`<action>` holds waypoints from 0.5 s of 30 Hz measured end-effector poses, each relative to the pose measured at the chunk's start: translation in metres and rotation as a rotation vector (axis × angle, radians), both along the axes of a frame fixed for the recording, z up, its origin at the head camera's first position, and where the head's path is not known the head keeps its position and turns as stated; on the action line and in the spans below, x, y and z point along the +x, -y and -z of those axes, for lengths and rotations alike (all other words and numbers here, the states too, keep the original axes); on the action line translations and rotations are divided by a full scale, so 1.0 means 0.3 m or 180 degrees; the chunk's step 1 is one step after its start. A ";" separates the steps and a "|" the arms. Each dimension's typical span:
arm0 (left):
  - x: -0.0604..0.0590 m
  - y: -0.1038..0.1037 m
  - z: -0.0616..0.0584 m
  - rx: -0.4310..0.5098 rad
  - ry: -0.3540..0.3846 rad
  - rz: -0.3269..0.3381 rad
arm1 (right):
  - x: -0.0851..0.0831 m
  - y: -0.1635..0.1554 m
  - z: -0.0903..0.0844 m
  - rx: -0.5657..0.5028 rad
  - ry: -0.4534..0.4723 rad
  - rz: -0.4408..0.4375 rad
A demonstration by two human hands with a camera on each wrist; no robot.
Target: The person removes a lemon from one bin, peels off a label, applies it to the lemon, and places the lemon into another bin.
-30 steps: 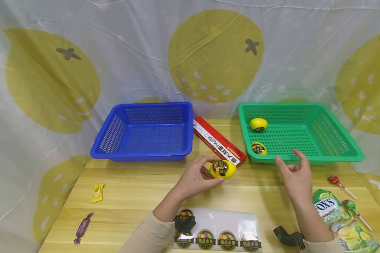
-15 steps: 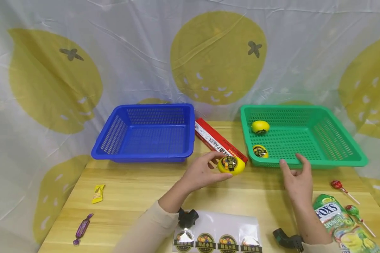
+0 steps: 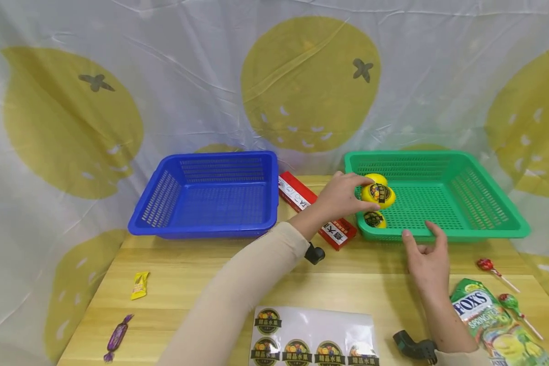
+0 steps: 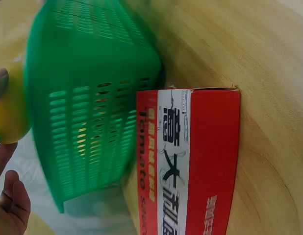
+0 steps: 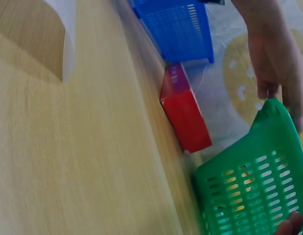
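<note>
My left hand (image 3: 343,195) grips a yellow lemon (image 3: 378,195) with a round black sticker and holds it over the near left corner of the green basket (image 3: 480,231). Two more lemons lie inside: one (image 3: 376,219) stickered by the front wall, one (image 3: 377,178) behind the held lemon. In the left wrist view the held lemon (image 4: 9,115) shows at the left edge above the green basket (image 4: 92,98). My right hand (image 3: 426,256) hovers with relaxed fingers just before the basket's front rim, holding nothing.
A blue basket (image 3: 164,226) stands at the left, a red pasta box (image 3: 302,195) between the baskets. A sticker sheet (image 3: 313,335) lies at the near edge. A Fox's candy bag (image 3: 489,320) and two lollipops (image 3: 487,265) lie right; two wrapped sweets (image 3: 139,284) lie left.
My left hand has carried the stickered lemon up and to the right, from above the table to over the green basket's corner. The right hand has barely moved.
</note>
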State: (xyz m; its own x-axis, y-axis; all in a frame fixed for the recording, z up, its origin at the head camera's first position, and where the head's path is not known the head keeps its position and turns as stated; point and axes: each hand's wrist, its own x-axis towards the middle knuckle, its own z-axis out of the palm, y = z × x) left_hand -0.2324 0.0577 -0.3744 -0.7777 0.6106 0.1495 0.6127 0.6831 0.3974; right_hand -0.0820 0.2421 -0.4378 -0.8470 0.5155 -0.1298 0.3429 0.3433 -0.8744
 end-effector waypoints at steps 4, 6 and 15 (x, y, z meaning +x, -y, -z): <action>-0.032 -0.049 0.018 -0.0319 -0.0025 -0.0147 | 0.001 0.003 0.004 0.0039 0.0003 -0.0013; -0.042 -0.067 0.024 -0.0402 -0.0034 -0.0243 | 0.002 0.003 0.007 0.0063 -0.0013 0.0001; -0.047 -0.110 0.031 -0.0408 0.0148 -0.0677 | 0.002 0.000 0.008 0.0056 -0.0094 -0.0004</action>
State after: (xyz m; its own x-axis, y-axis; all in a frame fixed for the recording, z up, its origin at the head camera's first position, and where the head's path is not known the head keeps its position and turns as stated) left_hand -0.2463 0.0906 -0.3838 -0.8950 0.4440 0.0424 0.4328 0.8415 0.3235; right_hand -0.0815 0.2422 -0.4403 -0.8509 0.5165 -0.0958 0.3168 0.3591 -0.8779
